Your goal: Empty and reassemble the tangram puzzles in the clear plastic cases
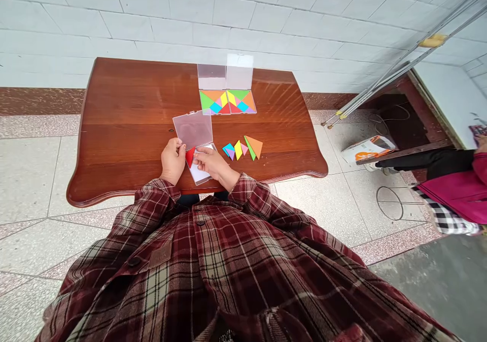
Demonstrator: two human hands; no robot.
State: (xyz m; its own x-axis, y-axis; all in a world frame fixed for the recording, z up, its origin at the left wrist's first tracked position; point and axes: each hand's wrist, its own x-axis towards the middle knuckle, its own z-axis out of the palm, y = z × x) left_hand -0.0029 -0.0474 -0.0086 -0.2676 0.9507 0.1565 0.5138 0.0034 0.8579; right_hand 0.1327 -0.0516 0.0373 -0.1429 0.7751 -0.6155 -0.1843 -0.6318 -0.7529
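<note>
An open tangram case (198,175) with a white bottom lies at the table's front edge, its clear lid (193,129) tilted back. My left hand (173,162) is closed at the case's left side, fingers at the lid's lower corner. My right hand (213,163) reaches over the case from the right, its thumb and fingers closed at a red triangle (189,157) inside. To the right lie loose tangram pieces: blue and purple ones (229,151), a yellow parallelogram (238,150), a pink triangle (244,149), a green triangle (250,148) and an orange triangle (254,146).
Two filled tangram cases (228,103) stand side by side with raised lids at the back of the brown wooden table (144,108). A tiled wall is behind. On the right are metal poles (365,93), a white-orange box (369,149), a wire stand (390,203) and another person (452,192).
</note>
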